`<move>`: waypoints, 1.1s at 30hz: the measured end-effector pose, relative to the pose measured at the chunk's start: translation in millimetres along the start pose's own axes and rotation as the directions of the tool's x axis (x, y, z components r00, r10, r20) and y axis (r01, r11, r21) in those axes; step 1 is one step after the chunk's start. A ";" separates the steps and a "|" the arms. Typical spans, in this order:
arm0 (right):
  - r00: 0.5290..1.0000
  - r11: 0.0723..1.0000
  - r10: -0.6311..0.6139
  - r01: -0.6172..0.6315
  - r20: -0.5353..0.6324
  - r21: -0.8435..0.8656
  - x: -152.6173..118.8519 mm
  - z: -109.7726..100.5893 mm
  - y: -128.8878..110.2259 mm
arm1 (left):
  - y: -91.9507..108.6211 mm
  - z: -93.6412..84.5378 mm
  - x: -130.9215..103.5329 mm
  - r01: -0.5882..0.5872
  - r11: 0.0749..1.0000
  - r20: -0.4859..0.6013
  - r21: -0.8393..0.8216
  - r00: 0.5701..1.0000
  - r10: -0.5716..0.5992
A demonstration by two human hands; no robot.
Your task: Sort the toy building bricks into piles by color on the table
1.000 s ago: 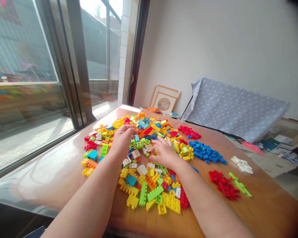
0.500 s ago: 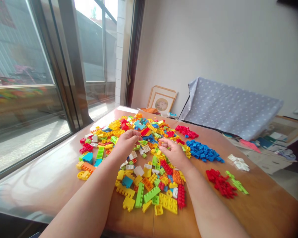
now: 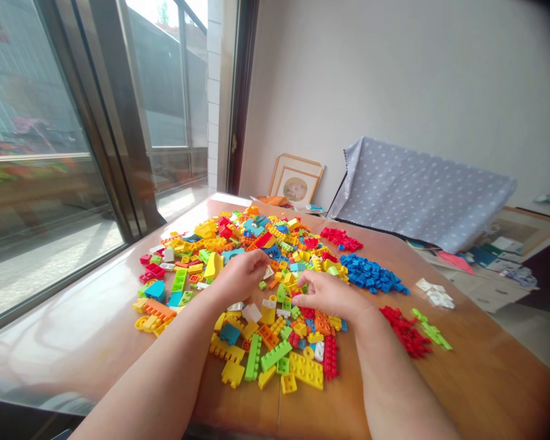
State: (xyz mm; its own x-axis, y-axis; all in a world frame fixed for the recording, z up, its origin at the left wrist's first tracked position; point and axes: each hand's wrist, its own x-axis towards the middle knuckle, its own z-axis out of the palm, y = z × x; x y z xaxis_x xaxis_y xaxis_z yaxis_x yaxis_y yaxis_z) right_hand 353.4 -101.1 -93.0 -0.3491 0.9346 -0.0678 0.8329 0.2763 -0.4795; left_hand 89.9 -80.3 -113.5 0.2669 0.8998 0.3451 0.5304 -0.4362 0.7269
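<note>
A large mixed heap of toy building bricks [image 3: 275, 354] covers the middle of the table in yellow, green, orange, red, blue and white. My left hand [image 3: 244, 273] is over the heap's centre, its fingers curled together; what they hold, if anything, is hidden. Close by its fingertips is a small white brick [image 3: 268, 271]. My right hand [image 3: 332, 294] hovers at the heap's right side, thumb and fingers apart, with nothing visible between them. Beneath its thumb lie green bricks [image 3: 282, 292]. Beside the left wrist a yellow sloped brick [image 3: 213, 266] stands out.
Sorted piles lie on the right of the table [image 3: 481, 391]: blue bricks [image 3: 371, 276], red bricks [image 3: 406, 333], light green bricks [image 3: 432, 330], white bricks [image 3: 435, 293], and more red ones [image 3: 341, 238] farther back. Behind stand a dotted cloth [image 3: 421, 183] and a framed picture [image 3: 296, 183].
My left hand has shifted slightly right and down, its fingers more curled. The right hand has come lower, nearer the bricks, with its thumb away from the fingers. The view has shifted slightly.
</note>
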 end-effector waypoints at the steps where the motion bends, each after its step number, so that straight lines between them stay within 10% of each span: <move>1: 1.000 0.998 -0.011 0.011 0.004 -0.057 -1.0 1.5 -3.9 | -1.3 0.4 0.3 -0.003 1.000 0.007 0.011 1.000 0.003; 14: 0.911 0.967 -0.079 -0.029 -0.404 -0.255 25.5 24.0 -9.6 | -0.3 -8.8 4.4 0.106 0.987 -0.212 -0.125 0.969 -0.130; 26: 0.886 0.974 -0.129 0.029 -0.446 -0.225 24.5 26.2 -2.6 | -5.6 -39.1 9.2 0.000 0.624 -0.431 -0.781 0.724 -0.539; 33: 0.814 0.877 -0.479 0.457 -0.327 -0.148 1.3 40.1 -64.2 | -11.7 -40.1 10.9 -0.015 0.528 -0.388 -0.849 0.697 -0.604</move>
State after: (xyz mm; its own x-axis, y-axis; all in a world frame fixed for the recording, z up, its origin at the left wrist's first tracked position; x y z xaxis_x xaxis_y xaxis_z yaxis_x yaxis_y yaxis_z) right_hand 282.3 -126.5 -97.4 -0.5428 0.7021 0.4608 0.6348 0.7023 -0.3223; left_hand 54.4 -65.0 -94.4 -0.4463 0.8943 0.0317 -0.4074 -0.2347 0.8826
